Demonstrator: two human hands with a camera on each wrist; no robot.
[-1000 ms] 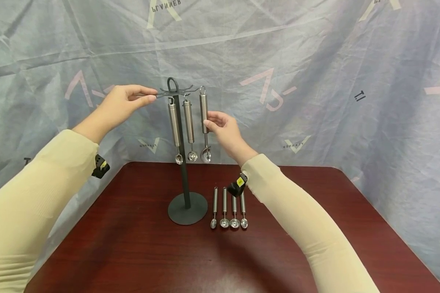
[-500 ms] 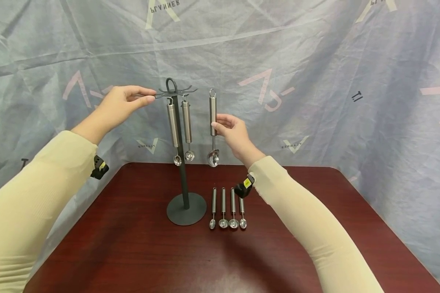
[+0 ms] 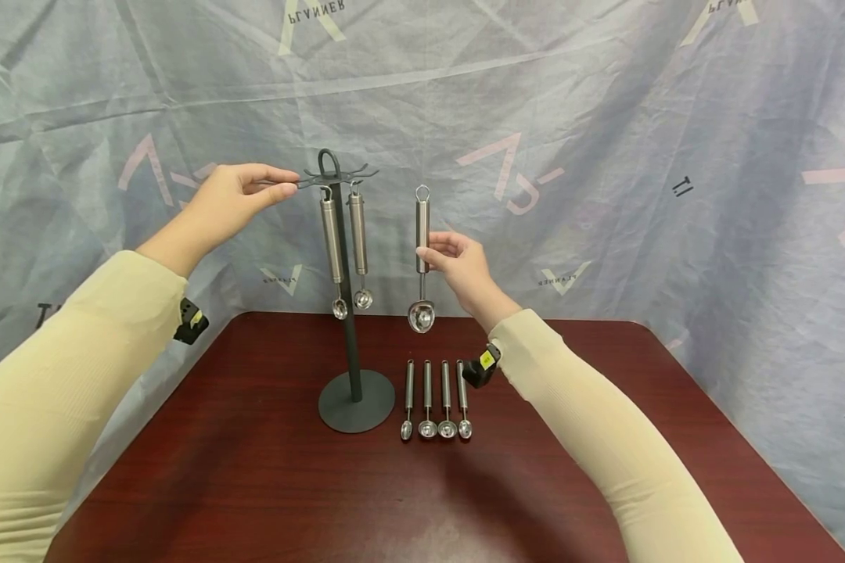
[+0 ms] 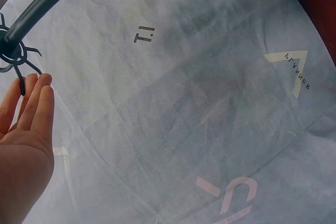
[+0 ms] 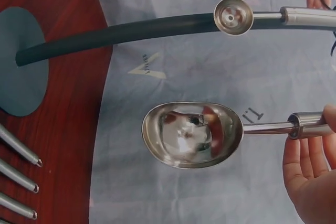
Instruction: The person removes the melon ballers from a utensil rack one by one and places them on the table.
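My right hand [image 3: 461, 270] pinches the steel handle of a scoop [image 3: 422, 317], held upright in the air to the right of a dark metal stand [image 3: 352, 344]. Its oval bowl [image 5: 191, 135] hangs down, facing the right wrist view. My left hand [image 3: 235, 195] pinches a hook arm at the left of the stand's top; in the left wrist view its fingers [image 4: 39, 103] meet the hook tips. Two smaller scoops hang from the stand, one [image 3: 332, 242] at the front left, the other [image 3: 359, 234] beside it.
Several scoops [image 3: 427, 395] lie in a row on the dark red table [image 3: 253, 477], right of the stand's round base [image 3: 338, 414]. Behind the table hangs a grey printed cloth [image 3: 605, 195]. Each wrist carries a small black camera [image 3: 480, 367].
My right hand has moved right and down with the scoop, away from the stand's hooks, and the bowl has turned to face forward. My left hand stays at the hook arm.
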